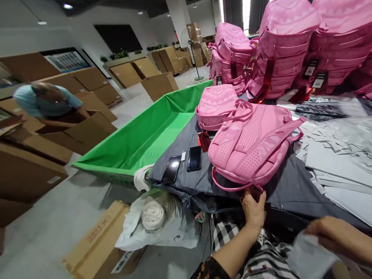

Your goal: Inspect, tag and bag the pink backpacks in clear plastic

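Note:
A pink backpack (252, 142) lies on the dark cloth of the table, its dotted back panel and straps facing up. My left hand (254, 209) has its fingers closed at the backpack's near edge, with the fingertips partly hidden beneath it. Low on the right, my right hand (329, 233) is smeared by motion, its fingers closed on a thin whitish plastic sheet (311, 257) that hangs over my lap. Just behind the backpack sits a smaller pink bag (218, 103), with a red tag (203, 141) beside it.
Two phones, one dark (194, 158), lie left of the backpack. Stacked pink backpacks (290, 37) stand behind; white sheets (356, 171) cover the right side. A green-lined bin (152, 134) adjoins the table. A carton (97, 244) is on the floor. Another person (49, 102) bends over boxes.

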A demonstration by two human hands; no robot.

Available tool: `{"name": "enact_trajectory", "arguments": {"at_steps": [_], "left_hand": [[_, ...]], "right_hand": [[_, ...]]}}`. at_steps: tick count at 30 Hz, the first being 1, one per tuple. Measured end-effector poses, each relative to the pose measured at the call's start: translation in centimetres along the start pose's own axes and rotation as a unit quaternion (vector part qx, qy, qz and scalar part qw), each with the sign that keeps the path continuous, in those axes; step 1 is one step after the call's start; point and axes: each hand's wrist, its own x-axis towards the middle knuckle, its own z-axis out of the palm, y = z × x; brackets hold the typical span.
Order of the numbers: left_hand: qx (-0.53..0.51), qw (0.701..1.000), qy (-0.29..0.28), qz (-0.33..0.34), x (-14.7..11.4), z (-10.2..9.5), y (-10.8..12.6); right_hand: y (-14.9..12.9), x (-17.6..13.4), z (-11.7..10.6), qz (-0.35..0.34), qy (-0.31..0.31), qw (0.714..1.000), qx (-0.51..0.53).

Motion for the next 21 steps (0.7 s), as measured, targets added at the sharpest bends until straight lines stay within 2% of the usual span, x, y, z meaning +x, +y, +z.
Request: {"name": "enact_trajectory", "arguments": {"at_steps": [3, 5, 7, 10, 13, 16, 19, 21], "left_hand": [[-0.07, 0.996, -0.04, -0.022, 0.4, -0.5, 0.0], [-0.118, 0.991, -0.061, -0.025, 0.6, -1.9, -0.2], [-0.169, 0.981, -0.085, -0.044, 1.0, -3.5, -0.2], [-0.221, 0.96, -0.144, -0.093, 1.9, -5.3, 0.3], [-0.239, 0.942, -0.196, -0.127, 2.7, -6.3, 1.2], [-0.25, 0.93, -0.224, -0.152, 2.7, -6.6, 2.2], [-0.256, 0.929, -0.234, -0.126, 1.8, -6.2, 3.1], [-0.224, 0.946, -0.228, -0.062, 0.9, -5.6, 3.2]], "right_hand": [[-2.3, 3.4, -2.9, -0.025, 0.056, 0.996, 0.059], [-3.4, 5.4, -4.3, -0.018, 0.111, 0.989, 0.098], [-3.8, 6.9, -4.8, -0.006, 0.131, 0.983, 0.129], [-3.5, 8.3, -4.4, -0.027, 0.125, 0.985, 0.118], [-2.4, 9.0, -3.6, -0.059, 0.077, 0.995, 0.005], [-1.8, 9.7, -2.7, -0.026, 0.01, 0.994, -0.108], [-2.2, 10.9, -1.6, -0.008, -0.011, 0.995, -0.102], [-2.8, 12.0, -1.0, -0.005, 0.041, 0.999, -0.02]]}}
